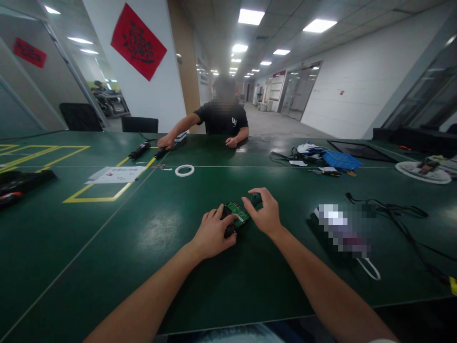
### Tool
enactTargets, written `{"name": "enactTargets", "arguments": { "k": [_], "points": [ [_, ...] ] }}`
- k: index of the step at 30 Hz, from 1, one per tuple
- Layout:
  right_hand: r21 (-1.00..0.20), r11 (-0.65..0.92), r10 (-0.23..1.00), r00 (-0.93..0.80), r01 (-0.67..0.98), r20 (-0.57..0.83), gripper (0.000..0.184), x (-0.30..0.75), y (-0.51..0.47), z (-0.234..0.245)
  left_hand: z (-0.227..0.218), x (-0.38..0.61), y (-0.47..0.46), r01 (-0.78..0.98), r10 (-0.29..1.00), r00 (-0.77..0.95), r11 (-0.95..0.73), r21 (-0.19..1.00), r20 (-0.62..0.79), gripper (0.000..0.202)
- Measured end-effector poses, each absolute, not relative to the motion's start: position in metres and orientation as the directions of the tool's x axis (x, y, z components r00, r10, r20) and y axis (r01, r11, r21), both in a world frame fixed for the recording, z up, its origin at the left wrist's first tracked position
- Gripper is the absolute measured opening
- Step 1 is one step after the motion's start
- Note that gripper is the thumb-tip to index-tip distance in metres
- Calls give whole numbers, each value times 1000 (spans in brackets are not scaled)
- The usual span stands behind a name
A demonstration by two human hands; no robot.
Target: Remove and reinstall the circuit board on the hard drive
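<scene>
A small black device with a green circuit board on top lies on the dark green table in front of me. My left hand rests on its left side, fingers curled round the black body. My right hand is closed round a dark green tool handle held above the board's right end. The tool's tip is hidden behind my fingers.
A person in a black shirt sits across the table, hands near black tools. A white tape ring and a paper sheet lie mid-table. A blue tray and cables are to the right.
</scene>
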State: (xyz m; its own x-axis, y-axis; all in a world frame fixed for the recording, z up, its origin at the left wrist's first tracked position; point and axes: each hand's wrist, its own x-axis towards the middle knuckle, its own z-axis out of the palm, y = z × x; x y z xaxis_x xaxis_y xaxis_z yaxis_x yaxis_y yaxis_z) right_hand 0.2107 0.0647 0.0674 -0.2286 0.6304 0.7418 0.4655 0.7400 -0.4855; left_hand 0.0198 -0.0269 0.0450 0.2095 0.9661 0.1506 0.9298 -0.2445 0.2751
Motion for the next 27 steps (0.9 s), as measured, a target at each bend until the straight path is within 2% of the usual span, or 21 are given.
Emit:
{"name": "enactTargets", "arguments": {
  "k": [8, 14, 18, 21, 23, 25, 27],
  "points": [
    [-476, 731, 637, -237, 489, 734, 17, 208, 61, 67, 46, 21, -27, 932, 969, 203, -234, 275, 139, 56],
    [-456, 749, 612, -238, 481, 754, 23, 208, 54, 67, 44, 22, -27, 938, 967, 201, -236, 256, 156, 57],
    [-422, 740, 556, -123, 524, 822, 28, 226, 65, 79, 44, 21, -27, 937, 969, 199, -233, 261, 150, 58],
    [-434, 632, 558, 12, 642, 830, 23, 256, 93, 83, 45, 20, -26, 932, 972, 200, -227, 283, 121, 60],
    [-425, 504, 659, -16, 752, 752, 21, 278, 116, 77, 46, 19, -26, 928, 975, 197, -221, 301, 107, 60],
    [-364, 351, 832, -109, 863, 544, 17, 294, 137, 63, 47, 18, -27, 924, 976, 194, -216, 316, 102, 60],
    [-282, 218, 942, -125, 934, 311, 18, 301, 151, 47, 47, 17, -27, 921, 975, 195, -219, 323, 104, 59]
  ]
}}
